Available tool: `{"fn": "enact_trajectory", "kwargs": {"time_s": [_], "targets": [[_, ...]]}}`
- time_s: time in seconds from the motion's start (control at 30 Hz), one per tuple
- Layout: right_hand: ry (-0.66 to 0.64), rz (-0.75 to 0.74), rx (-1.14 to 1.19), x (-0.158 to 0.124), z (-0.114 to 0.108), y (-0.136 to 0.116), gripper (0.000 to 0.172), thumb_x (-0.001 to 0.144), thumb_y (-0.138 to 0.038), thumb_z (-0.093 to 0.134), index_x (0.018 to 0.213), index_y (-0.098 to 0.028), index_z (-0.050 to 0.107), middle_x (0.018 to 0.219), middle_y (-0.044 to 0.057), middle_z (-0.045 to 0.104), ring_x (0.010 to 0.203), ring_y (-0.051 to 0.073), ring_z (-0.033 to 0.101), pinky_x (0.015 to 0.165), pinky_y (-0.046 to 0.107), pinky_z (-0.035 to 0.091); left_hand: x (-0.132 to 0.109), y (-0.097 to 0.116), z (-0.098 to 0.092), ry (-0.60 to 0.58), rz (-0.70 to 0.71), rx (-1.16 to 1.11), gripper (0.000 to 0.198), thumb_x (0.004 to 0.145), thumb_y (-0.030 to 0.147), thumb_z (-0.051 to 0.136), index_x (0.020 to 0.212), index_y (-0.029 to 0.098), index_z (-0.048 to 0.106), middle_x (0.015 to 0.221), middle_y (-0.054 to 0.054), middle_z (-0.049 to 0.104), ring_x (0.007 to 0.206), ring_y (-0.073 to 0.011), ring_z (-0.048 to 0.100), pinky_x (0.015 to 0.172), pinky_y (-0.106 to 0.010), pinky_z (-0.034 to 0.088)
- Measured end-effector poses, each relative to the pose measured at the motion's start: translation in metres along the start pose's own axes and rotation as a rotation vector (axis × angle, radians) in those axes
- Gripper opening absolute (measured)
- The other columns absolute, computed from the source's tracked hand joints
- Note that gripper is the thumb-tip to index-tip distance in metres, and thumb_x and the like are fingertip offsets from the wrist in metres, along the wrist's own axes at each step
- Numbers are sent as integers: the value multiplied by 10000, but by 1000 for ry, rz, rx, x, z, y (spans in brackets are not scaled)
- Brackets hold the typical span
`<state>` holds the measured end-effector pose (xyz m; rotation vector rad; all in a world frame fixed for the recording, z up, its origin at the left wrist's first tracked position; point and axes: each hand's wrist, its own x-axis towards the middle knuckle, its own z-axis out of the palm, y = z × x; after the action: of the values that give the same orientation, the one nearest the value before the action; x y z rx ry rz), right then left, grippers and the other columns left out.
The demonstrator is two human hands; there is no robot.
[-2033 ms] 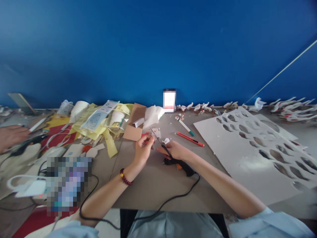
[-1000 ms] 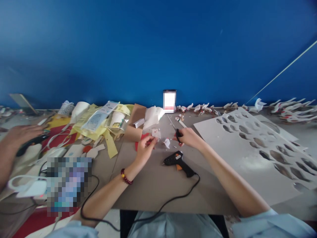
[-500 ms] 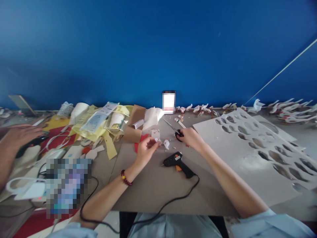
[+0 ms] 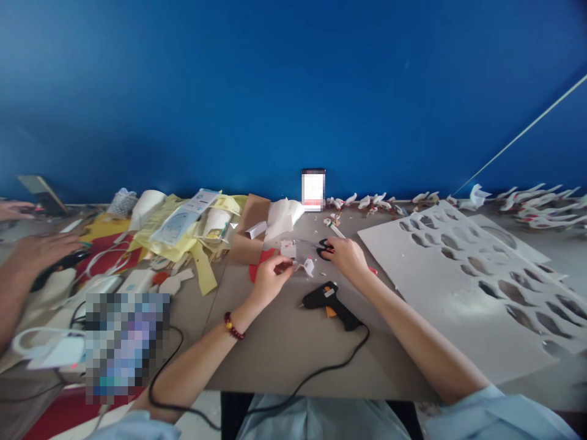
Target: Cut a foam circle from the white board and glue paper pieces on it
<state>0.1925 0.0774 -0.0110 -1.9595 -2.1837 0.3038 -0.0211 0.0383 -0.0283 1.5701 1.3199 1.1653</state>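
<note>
My left hand (image 4: 271, 278) has thumb and fingertips pinched together on a small white paper piece (image 4: 309, 267), whose folded end shows just right of the fingers. My right hand (image 4: 347, 258) grips black-handled scissors (image 4: 324, 248). Their blades point left, toward a small white pad with reddish marks (image 4: 288, 248), just above my left fingertips; whether the blades are parted is too blurred to tell. Below and between my hands, a black hot glue gun (image 4: 331, 302) lies on the table, apart from both. A red piece (image 4: 259, 264) lies behind my left hand.
A white sheet with cut-out holes (image 4: 440, 305) covers the right side. Several white bird-like paper shapes (image 4: 545, 205) line the wall. A phone (image 4: 313, 190) stands at the back. Packets and yellow paper (image 4: 172, 244) crowd the left, near another person's hand (image 4: 43, 249). A black cable (image 4: 316, 371) crosses the front.
The scissors have swung from pointing up-left to pointing left, toward my left hand. My left fingers have closed further on the white piece. Another person's second hand has appeared at far left.
</note>
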Motion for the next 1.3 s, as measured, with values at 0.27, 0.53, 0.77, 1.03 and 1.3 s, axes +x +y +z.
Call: {"fn": "enact_trajectory", "kwargs": {"time_s": [0.27,0.53,0.77,1.03,1.3], "targets": [[-25,-12,-14,-2,3,-2,212,840,-355,592,797,-169,684,969,73,621,736,163,583,582,256,347,-1,-10,-6,-154,219,452,81,799,257,637,820,214,702,792,-57,704,697,-191,629,659,-280,452],[9,-42,131,2,9,3,121,775,-276,659,820,-171,619,860,39,612,762,157,550,616,238,338,-4,-13,-8,-177,345,786,162,870,269,550,792,217,681,818,-48,665,716,-174,616,603,-248,408],[21,-70,191,4,11,6,132,737,-222,688,820,-165,604,854,35,606,790,161,561,664,236,373,-4,-3,-11,-204,437,1083,216,889,129,465,824,184,663,885,-92,630,837,-214,581,665,-300,433],[38,-103,229,4,15,6,198,742,-226,663,923,-163,615,874,45,619,821,173,577,701,246,404,-2,1,-11,-334,316,1154,255,935,197,413,927,182,668,942,-90,642,831,-203,610,670,-283,444],[-81,-212,94,-20,-12,-23,247,813,-383,607,973,-202,657,906,43,634,782,171,594,626,242,379,-3,-4,-13,-230,301,1039,287,923,182,417,1089,207,650,1060,-117,641,949,-239,603,744,-312,471]]}}
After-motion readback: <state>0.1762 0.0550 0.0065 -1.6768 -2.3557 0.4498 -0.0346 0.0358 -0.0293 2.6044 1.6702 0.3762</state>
